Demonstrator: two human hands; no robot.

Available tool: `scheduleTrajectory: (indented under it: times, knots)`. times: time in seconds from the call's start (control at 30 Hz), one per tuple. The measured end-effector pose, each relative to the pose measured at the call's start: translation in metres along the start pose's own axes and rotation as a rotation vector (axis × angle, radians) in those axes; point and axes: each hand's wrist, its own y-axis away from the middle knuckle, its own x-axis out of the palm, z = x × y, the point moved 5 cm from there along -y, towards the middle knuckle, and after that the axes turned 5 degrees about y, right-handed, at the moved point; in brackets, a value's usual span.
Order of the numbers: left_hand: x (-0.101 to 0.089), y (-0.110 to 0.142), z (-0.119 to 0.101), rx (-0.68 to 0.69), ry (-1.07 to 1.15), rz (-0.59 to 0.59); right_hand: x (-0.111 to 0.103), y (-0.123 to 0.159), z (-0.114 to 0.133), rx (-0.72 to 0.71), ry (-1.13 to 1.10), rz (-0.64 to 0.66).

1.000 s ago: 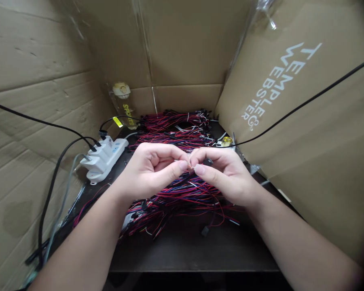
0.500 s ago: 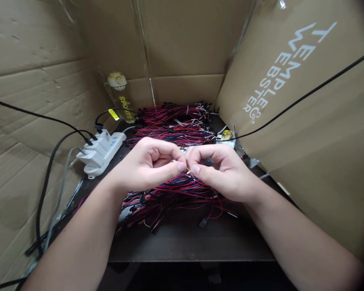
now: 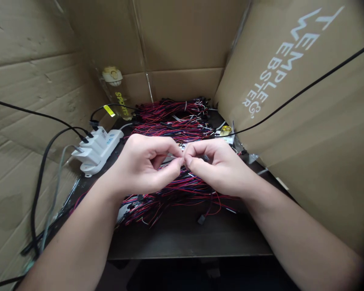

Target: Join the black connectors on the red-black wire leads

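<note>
Over the wire pile, my left hand point(image 3: 148, 161) pinches thumb against forefinger on a thin wire, mostly hidden by the fingers. My right hand point(image 3: 220, 163) is closed in the same kind of pinch, its fingertips meeting the left ones. A wire end is between them, too small to make out clearly. Beneath both hands lies a loose heap of red, blue and black wires point(image 3: 182, 190). One grey connector point(image 3: 201, 219) on a red wire rests on the dark table point(image 3: 188, 242) nearer to me.
Behind my hands lie two more wire bundles, a middle one point(image 3: 157, 130) and a far one point(image 3: 166, 110). A white power strip point(image 3: 98, 151) with plugs stands left, a bottle point(image 3: 118, 99) behind it. Cardboard walls point(image 3: 182, 36) enclose the table. A black cable point(image 3: 297, 93) crosses on the right.
My fingertips have come together, covering the wire end and gold-coloured tip that showed between them before. The whole view has shifted slightly.
</note>
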Motion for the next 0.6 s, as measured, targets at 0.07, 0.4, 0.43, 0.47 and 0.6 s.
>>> scheduleTrajectory:
  times: [0.07,0.4,0.43,0.47,0.6]
  knots:
    - [0.000,0.002,-0.005,0.094,-0.123,-0.050,-0.001,-0.001,-0.003,0.032,-0.006,-0.026]
    - [0.006,0.011,-0.008,0.397,-0.424,-0.067,-0.005,-0.004,-0.011,0.135,-0.157,-0.088]
    - [0.006,0.012,-0.007,0.397,-0.429,-0.075,-0.005,-0.004,-0.012,0.139,-0.173,-0.097]
    - [0.006,0.012,-0.005,0.386,-0.434,-0.077,-0.005,-0.004,-0.013,0.143,-0.190,-0.104]
    - [0.005,0.013,0.001,0.303,-0.447,-0.062,-0.002,-0.006,-0.014,0.133,-0.307,-0.082]
